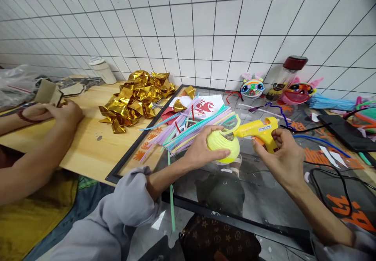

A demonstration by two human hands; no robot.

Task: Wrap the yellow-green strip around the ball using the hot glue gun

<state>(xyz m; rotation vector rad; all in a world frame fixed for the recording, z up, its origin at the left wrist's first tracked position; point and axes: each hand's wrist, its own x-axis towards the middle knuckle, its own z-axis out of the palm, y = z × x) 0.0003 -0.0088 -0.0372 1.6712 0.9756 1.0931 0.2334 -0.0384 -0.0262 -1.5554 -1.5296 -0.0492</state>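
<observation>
My left hand (202, 148) is closed around a yellow ball (226, 151) whose upper part is wrapped in fuzzy yellow pipe cleaner. A loose end of the yellow pipe cleaner (235, 124) curls up from the top of the ball. In my right hand (283, 157) is a yellow hot glue gun (257, 129), gripped by its handle and pointing left. Its nozzle is at the top of the ball, by the loose end; I cannot tell whether it touches. Behind my left hand lies a bundle of pastel pipe cleaners (188, 129).
Folded gold foil pieces (138, 96) are heaped left of the black-framed glass (123, 163). At the wall stand decorated balls with faces (252, 86) and a red-lidded bottle (286, 77). A black cable (331, 171) lies at right. Another person's hands (63, 112) hold something small at left.
</observation>
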